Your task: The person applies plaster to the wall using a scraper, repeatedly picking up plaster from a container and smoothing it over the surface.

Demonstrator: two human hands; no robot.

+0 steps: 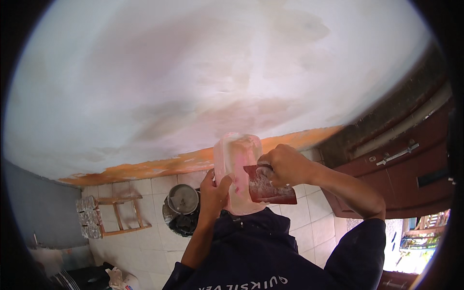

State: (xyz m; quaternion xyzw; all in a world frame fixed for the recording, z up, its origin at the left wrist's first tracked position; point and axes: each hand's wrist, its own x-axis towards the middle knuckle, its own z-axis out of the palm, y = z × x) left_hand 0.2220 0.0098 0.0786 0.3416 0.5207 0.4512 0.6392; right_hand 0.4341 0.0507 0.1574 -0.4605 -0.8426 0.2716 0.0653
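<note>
My left hand [212, 194] grips the left side of a pale pink, oblong trough [221, 159] in front of my body, thumb over its rim. Pinkish-white paste is smeared inside and along the walls of the trough. Closed around a wide, flat, dark red putty scraper [280, 194] is my right hand [289, 166], at the trough's right side. Whitish residue marks the scraper's face and my right fingers. The scraper's left edge overlaps the trough in view; whether they touch I cannot tell.
A patchy white wall [193, 63] with an orange strip [130, 170] along its foot rises ahead. On the tiled floor, a wooden stool [123, 212] stands left, beside a dark tub holding a grey bucket [183, 199]. A brown door [401, 179] is on the right.
</note>
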